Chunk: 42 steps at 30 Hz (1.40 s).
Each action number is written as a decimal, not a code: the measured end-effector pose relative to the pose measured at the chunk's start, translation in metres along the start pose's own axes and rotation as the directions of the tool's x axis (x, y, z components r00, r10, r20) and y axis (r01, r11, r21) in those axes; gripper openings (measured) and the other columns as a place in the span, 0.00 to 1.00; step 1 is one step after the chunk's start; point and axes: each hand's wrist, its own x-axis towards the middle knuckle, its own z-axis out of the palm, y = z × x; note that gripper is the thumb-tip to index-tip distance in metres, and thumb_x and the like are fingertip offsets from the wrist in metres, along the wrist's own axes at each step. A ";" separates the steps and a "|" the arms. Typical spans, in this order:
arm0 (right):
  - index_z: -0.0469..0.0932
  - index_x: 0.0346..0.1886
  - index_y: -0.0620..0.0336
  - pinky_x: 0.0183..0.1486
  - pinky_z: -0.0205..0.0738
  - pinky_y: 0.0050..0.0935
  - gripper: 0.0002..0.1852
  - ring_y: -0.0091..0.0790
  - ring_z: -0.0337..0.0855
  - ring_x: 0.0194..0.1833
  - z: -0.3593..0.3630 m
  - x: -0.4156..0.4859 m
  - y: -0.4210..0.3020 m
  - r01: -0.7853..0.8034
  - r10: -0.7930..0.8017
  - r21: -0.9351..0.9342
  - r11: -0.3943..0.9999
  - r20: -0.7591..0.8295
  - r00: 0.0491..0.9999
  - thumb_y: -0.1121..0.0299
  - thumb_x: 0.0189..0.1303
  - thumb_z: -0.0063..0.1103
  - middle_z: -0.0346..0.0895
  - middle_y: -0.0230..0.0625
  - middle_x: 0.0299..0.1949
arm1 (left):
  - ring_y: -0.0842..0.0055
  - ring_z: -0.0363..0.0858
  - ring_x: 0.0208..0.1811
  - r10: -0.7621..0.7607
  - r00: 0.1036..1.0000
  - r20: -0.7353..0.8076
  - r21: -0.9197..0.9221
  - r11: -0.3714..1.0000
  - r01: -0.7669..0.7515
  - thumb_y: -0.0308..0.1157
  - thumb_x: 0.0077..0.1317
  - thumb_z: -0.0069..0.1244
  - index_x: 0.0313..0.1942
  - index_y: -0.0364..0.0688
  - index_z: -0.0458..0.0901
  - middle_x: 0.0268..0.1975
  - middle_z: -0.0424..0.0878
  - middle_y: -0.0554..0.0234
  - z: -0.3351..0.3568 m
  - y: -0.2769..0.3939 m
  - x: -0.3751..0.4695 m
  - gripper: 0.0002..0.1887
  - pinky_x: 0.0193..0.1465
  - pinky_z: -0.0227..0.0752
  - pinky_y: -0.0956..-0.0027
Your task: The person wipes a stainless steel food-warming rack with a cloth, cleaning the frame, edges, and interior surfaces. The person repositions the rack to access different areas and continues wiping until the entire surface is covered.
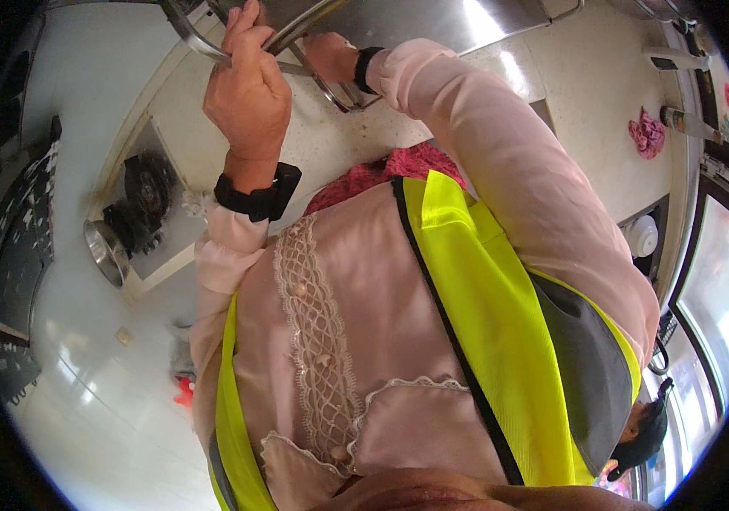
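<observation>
My left hand, with a black band at the wrist, is closed around the bent tube of a stainless-steel frame. Farther in, my right hand is curled at the frame's tubing, close to the edge of a shiny steel panel. Its fingers are partly hidden, so what it grips cannot be made out. Below both hands lies a pale speckled countertop. A crumpled dark pink cloth is between the counter and my body.
To the left, a stove with black parts is set in the counter, and a steel bowl is beside it. Along the right are a pink cloth, bottles and a white round container. A person is partly visible lower right.
</observation>
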 end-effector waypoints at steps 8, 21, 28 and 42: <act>0.90 0.39 0.61 0.44 0.85 0.45 0.11 0.48 0.90 0.48 -0.031 -0.067 -0.017 -0.043 0.003 0.157 0.987 0.245 0.969 0.65 0.59 0.66 0.88 0.50 0.47 | 0.62 0.83 0.63 0.075 0.997 0.006 0.058 0.996 -0.075 0.22 0.72 0.42 0.51 0.41 0.80 0.60 0.86 0.58 0.000 -0.004 -0.002 0.12 0.57 0.81 0.64; 0.84 0.58 0.50 0.53 0.80 0.44 0.22 0.50 0.84 0.49 0.006 -0.214 0.096 -0.110 0.141 0.317 0.942 -0.075 0.987 0.71 0.58 0.62 0.77 0.41 0.54 | 0.64 0.83 0.63 0.135 0.991 0.021 0.146 0.980 -0.137 0.26 0.72 0.45 0.55 0.48 0.80 0.61 0.85 0.62 0.016 0.006 -0.001 0.14 0.57 0.81 0.61; 0.82 0.54 0.60 0.55 0.78 0.44 0.17 0.53 0.82 0.50 0.068 -0.235 0.079 -0.515 0.850 0.676 0.527 -0.418 0.321 0.70 0.61 0.63 0.75 0.46 0.55 | 0.58 0.84 0.61 0.167 0.985 0.030 0.142 0.975 -0.170 0.27 0.69 0.49 0.53 0.46 0.80 0.61 0.86 0.57 0.017 0.008 0.001 0.13 0.55 0.82 0.60; 0.86 0.46 0.63 0.42 0.78 0.31 0.13 0.26 0.81 0.35 0.073 -0.237 -0.003 -0.169 0.661 0.975 -0.145 0.223 0.716 0.70 0.59 0.69 0.83 0.29 0.33 | 0.61 0.83 0.64 0.221 0.966 0.132 0.199 0.949 -0.244 0.27 0.71 0.48 0.56 0.43 0.80 0.62 0.85 0.56 0.012 0.020 0.001 0.15 0.59 0.77 0.58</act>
